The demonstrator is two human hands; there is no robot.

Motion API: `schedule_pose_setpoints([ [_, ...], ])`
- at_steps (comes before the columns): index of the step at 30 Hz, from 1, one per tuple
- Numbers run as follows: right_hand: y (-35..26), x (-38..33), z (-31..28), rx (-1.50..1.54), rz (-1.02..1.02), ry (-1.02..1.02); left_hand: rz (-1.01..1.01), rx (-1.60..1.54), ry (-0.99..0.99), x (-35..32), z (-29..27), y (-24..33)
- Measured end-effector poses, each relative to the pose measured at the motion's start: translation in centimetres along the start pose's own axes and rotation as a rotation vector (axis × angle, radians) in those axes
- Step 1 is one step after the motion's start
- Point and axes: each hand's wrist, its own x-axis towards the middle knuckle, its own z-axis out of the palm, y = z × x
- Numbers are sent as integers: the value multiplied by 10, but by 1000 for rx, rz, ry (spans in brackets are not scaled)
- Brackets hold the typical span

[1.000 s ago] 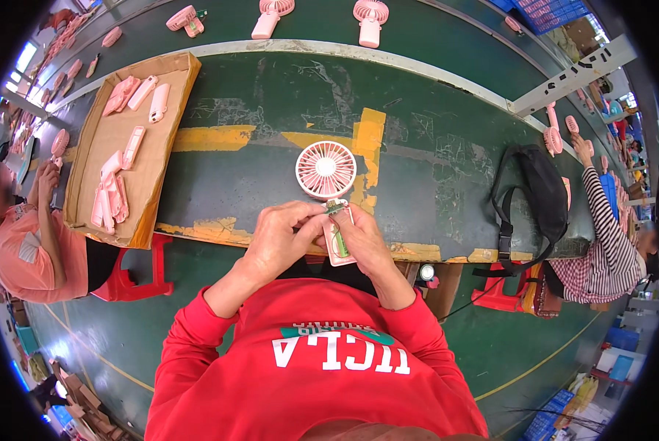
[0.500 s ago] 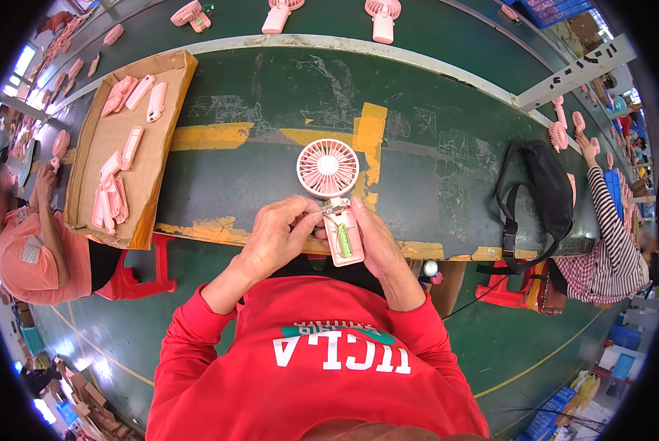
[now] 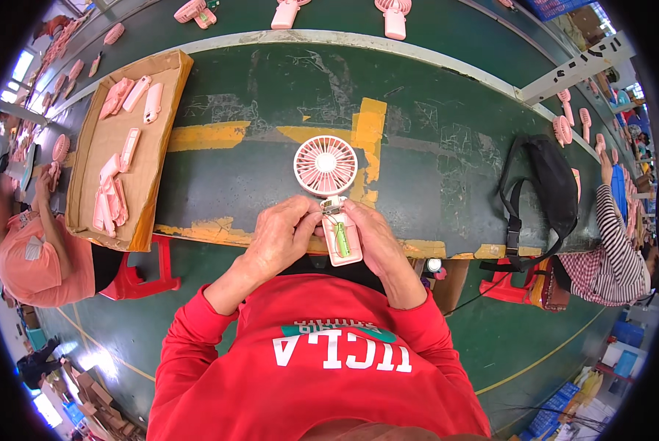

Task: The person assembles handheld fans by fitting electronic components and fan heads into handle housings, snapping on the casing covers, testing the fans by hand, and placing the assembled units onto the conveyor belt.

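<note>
A pink handheld fan [image 3: 326,166] is held at the near edge of the workbench, its round grille pointing away from me. Its handle is uncovered, showing a green battery [image 3: 342,239], thin wires and a small circuit board [image 3: 334,206] by the neck. From the right, my right hand [image 3: 375,237] grips the handle, thumb near the neck. My left hand [image 3: 285,229] is closed at the left of the neck, thumb and forefinger pinched by the board and wires. Whatever is between those fingertips is too small to make out.
At left on the bench [image 3: 256,176] stands a cardboard tray [image 3: 132,180] with several pink handle shells [image 3: 110,192]. A black strap bag [image 3: 548,195] lies at right. Beyond the metal rail, pink fans [image 3: 395,18] sit on a green belt. Other people work at both sides.
The fan's handle has shifted slightly to the left, and my right thumb has come in nearer the neck. My left hand keeps its pinch beside the board.
</note>
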Motion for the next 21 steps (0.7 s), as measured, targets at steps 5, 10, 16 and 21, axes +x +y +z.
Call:
schedule_pose_setpoints([
  [5, 5, 2, -2, 23, -28, 19, 12, 28, 0, 1, 1, 0],
  [10, 5, 1, -3, -14, -28, 8, 62, 78, -16, 1, 0, -2],
  [16, 2, 0, 1, 22, -41, 8, 10, -7, -27, 3, 1, -3],
  [21, 3, 0, 1, 3, -46, 13, 51, 36, -12, 3, 1, -4],
])
